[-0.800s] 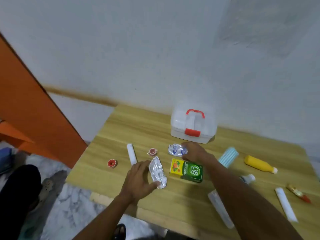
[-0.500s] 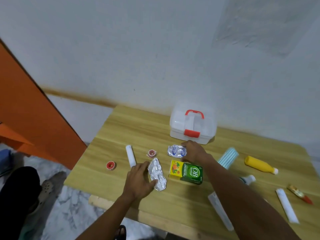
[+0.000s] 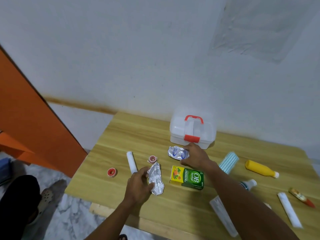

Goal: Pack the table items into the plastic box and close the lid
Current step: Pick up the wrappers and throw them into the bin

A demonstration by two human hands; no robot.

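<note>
The clear plastic box with a red handle and red latch stands shut at the back of the wooden table. My left hand pinches a crumpled silver foil strip between thumb and fingers. My right hand grips a silver foil pack with blue print just in front of the box. A green and yellow OB herbal carton lies between my forearms.
Left of my hands lie a white tube and two small red rolls. On the right are striped blue masks, a yellow bottle, a white-capped bottle, two flat white packs and a red-tipped tube.
My left hand has closed on the crumpled foil strip and tilted it up. My right hand stays on the blue-printed foil pack near the box.
</note>
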